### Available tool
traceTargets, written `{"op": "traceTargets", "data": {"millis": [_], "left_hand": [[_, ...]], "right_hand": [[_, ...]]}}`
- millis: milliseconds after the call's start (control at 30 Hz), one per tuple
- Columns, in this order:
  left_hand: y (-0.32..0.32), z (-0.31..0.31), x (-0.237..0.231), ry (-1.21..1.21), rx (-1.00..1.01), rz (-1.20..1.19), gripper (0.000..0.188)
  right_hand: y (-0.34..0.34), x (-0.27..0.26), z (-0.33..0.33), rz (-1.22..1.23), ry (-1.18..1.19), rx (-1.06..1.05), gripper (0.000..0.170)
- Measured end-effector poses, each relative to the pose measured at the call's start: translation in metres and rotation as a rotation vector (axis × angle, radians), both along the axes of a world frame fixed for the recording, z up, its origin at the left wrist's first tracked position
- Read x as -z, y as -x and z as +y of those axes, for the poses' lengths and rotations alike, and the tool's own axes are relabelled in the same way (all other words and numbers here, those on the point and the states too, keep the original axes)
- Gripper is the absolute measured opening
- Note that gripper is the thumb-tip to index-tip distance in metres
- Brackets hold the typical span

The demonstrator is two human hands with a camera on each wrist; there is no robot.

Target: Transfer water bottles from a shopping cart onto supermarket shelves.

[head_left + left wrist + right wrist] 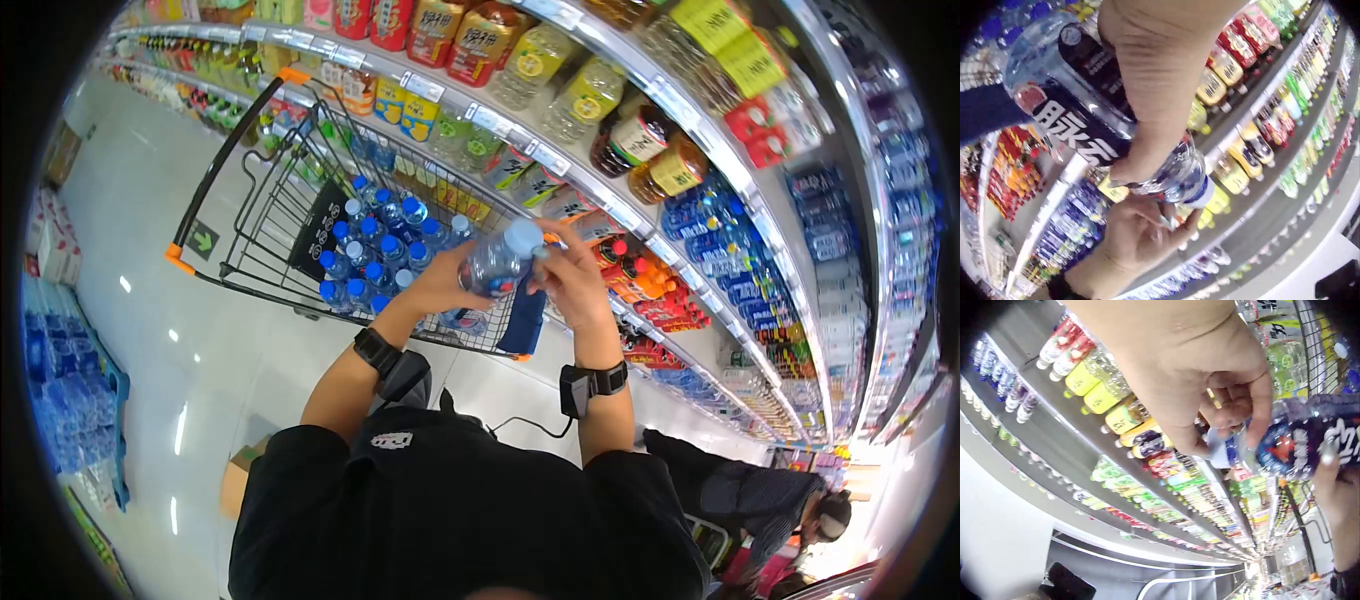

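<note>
A clear drink bottle [490,262] with a dark blue label and a pale blue cap [523,238] is held in front of my chest, tilted, over the near end of the cart. My left hand [438,287] grips it round the body, the thumb lying across the label in the left wrist view. Curled at the cap end, my right hand [575,285] has its thumb against the cap [1216,449] and a finger at the bottle's neck in the right wrist view. Below, several blue-capped bottles [392,246] stand packed in the shopping cart [205,175].
Tiered drink shelves [560,155] curve past the cart's far side and to the right. A dark blue cloth or panel [525,318] hangs at the cart's right end. Stacked packs of water bottles [65,380] stand at left. Another person [755,500] bends down at lower right.
</note>
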State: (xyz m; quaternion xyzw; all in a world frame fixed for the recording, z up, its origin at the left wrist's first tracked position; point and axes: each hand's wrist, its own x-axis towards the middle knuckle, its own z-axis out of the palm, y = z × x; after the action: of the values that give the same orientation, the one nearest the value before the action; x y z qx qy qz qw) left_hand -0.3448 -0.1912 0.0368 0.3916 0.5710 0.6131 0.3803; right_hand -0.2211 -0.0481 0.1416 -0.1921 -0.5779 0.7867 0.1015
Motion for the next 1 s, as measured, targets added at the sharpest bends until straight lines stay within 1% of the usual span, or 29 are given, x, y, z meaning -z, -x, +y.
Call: {"op": "traceTargets", "data": {"millis": [67,100,200,233,267,300,333,400,467,533,567,667,733,800,833,933,967,1000], "left_hand": [[-0.017,-0.012,-0.036,-0.158,0.014,-0.279,0.072],[-0.026,-0.021,-0.052,-0.19,0.003,-0.387,0.069],[-0.064,-0.05,-0.104,-0.309,0.014,-0.539,0.064],[-0.076,-0.058,-0.118,-0.331,0.077,-0.558,0.062],[-0.087,-0.06,-0.111,-0.403,0.045,-0.639,0.051],[-0.102,-0.064,-0.12,-0.413,0.094,-0.647,0.049],[-0.117,-0.071,-0.132,-0.421,0.14,-0.663,0.047],[-0.138,-0.081,-0.136,-0.349,0.169,-0.65,0.042],[-0.151,-0.088,-0.139,-0.336,0.201,-0.704,0.04],[-0.164,-0.099,-0.153,-0.344,0.155,-0.631,0.04],[-0.167,-0.103,-0.156,-0.338,0.166,-0.625,0.04],[-0.17,-0.113,-0.168,-0.323,0.203,-0.569,0.039],[-0.166,-0.117,-0.176,-0.34,0.261,-0.518,0.038],[-0.165,-0.121,-0.181,-0.331,0.237,-0.518,0.038],[-0.16,-0.121,-0.182,-0.333,0.265,-0.502,0.039],[-0.146,-0.123,-0.191,-0.313,0.308,-0.489,0.041],[-0.14,-0.124,-0.193,-0.312,0.316,-0.474,0.041],[-0.132,-0.124,-0.197,-0.316,0.32,-0.458,0.042]], "right_hand": [[-0.03,-0.01,-0.01,0.054,-0.22,0.058,0.044],[-0.046,-0.012,-0.02,0.076,-0.322,0.092,0.046],[-0.1,-0.004,-0.066,0.139,-0.536,-0.003,0.05],[-0.115,-0.001,-0.087,0.202,-0.401,-0.002,0.054],[-0.128,0.003,-0.11,0.266,-0.273,0.0,0.058],[-0.138,0.005,-0.134,0.347,-0.152,0.046,0.068],[-0.148,0.002,-0.148,0.325,-0.186,0.063,0.069],[-0.168,-0.002,-0.17,0.274,-0.244,0.087,0.072],[-0.185,-0.007,-0.181,0.283,-0.219,0.141,0.07],[-0.198,-0.02,-0.19,0.287,-0.208,0.15,0.067],[-0.2,-0.023,-0.195,0.359,-0.168,0.174,0.063],[-0.204,-0.028,-0.205,0.415,-0.169,0.168,0.063],[-0.202,-0.031,-0.211,0.427,-0.15,0.14,0.069],[-0.195,-0.038,-0.217,0.421,-0.174,0.135,0.072],[-0.191,-0.04,-0.217,0.402,-0.172,0.105,0.079],[-0.178,-0.037,-0.217,0.419,-0.191,0.08,0.084],[-0.172,-0.038,-0.218,0.43,-0.142,0.092,0.088],[-0.166,-0.041,-0.218,0.449,-0.13,0.074,0.089]]}}
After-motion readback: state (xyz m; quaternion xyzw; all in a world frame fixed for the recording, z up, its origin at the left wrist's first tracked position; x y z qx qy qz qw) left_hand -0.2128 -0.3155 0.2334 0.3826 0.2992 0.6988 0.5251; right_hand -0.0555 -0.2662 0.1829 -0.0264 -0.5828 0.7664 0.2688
